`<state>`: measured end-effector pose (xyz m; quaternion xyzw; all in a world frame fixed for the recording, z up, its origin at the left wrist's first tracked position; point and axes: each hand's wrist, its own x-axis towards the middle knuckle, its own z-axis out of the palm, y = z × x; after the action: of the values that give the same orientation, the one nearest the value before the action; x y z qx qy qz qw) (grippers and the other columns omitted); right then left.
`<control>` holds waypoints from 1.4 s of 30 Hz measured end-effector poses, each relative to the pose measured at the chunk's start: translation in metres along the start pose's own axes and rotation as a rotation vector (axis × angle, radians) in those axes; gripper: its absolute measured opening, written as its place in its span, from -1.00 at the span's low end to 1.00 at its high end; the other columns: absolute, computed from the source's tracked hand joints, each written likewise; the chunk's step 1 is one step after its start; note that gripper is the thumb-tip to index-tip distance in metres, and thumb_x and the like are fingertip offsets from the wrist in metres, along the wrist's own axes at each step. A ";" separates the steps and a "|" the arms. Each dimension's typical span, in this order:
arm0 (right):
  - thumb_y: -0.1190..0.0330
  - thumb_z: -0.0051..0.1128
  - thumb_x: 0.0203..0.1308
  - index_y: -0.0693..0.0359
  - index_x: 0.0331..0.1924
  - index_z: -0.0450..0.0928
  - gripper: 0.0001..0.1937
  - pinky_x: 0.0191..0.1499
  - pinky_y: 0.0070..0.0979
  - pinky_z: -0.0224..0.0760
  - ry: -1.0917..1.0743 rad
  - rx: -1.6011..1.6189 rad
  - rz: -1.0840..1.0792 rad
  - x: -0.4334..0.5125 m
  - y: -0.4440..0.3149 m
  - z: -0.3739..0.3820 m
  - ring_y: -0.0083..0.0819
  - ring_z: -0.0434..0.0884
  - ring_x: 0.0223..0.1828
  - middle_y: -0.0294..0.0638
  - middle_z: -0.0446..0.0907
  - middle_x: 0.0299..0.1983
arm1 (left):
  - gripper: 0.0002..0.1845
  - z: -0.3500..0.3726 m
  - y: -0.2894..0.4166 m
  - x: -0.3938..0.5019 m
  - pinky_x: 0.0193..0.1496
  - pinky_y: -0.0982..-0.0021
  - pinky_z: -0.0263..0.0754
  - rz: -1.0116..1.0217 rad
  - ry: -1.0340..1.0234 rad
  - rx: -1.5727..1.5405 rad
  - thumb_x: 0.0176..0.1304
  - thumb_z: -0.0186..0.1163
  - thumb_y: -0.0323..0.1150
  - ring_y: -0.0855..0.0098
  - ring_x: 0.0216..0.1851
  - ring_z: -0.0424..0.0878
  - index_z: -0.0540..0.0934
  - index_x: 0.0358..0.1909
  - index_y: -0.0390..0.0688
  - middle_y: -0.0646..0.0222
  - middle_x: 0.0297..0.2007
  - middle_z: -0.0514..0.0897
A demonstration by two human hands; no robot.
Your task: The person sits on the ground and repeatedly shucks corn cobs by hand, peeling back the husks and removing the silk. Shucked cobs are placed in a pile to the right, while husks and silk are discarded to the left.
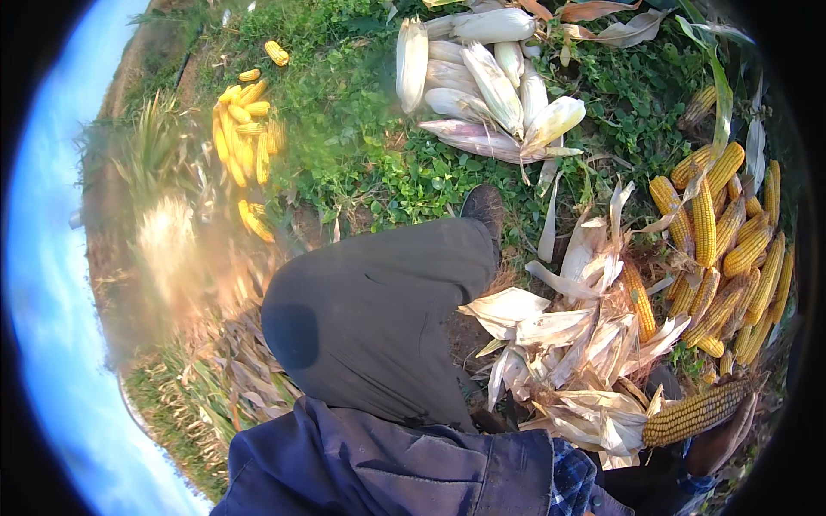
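Note:
At the lower right, a husked yellow corn cob [697, 413] lies across my right hand [716, 445], which is mostly in shadow behind it. Pale, dry husks [600, 419] spread from the cob's left end. My left hand is not in view; a dark jacket sleeve [419, 464] with a plaid cuff [573, 474] leads towards the husks. Above them is a heap of loose dry husks [568, 335], with another bare cob [639, 303] at its edge. A pile of husked cobs [729, 251] lies on the ground at the right.
Cobs in pale husks [484, 84] lie on low green plants [361, 129] at the top. More bare yellow cobs [242, 135] form a blurred pile at upper left. My bent, trousered leg [381, 309] and shoe [484, 209] fill the middle. Dry stalks [239, 367] lie beyond the knee.

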<state>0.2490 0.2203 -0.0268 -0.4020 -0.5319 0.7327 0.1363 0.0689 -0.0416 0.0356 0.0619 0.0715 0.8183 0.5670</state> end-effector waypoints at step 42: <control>0.16 -0.20 0.58 0.35 0.35 0.31 -0.51 0.23 -0.39 0.47 0.135 0.037 0.147 0.037 0.010 -0.050 -0.30 0.57 0.18 -0.03 0.53 0.22 | -0.66 -0.027 -0.038 0.047 -0.17 0.09 0.52 0.043 -0.437 1.531 0.27 0.02 -0.22 0.22 -0.35 0.53 0.54 -0.13 -0.31 0.09 -0.15 0.55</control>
<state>0.2638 0.2730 -0.0575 -0.4860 -0.4771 0.7214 0.1252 0.0821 0.0141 0.0029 0.5946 0.4999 0.5220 0.3523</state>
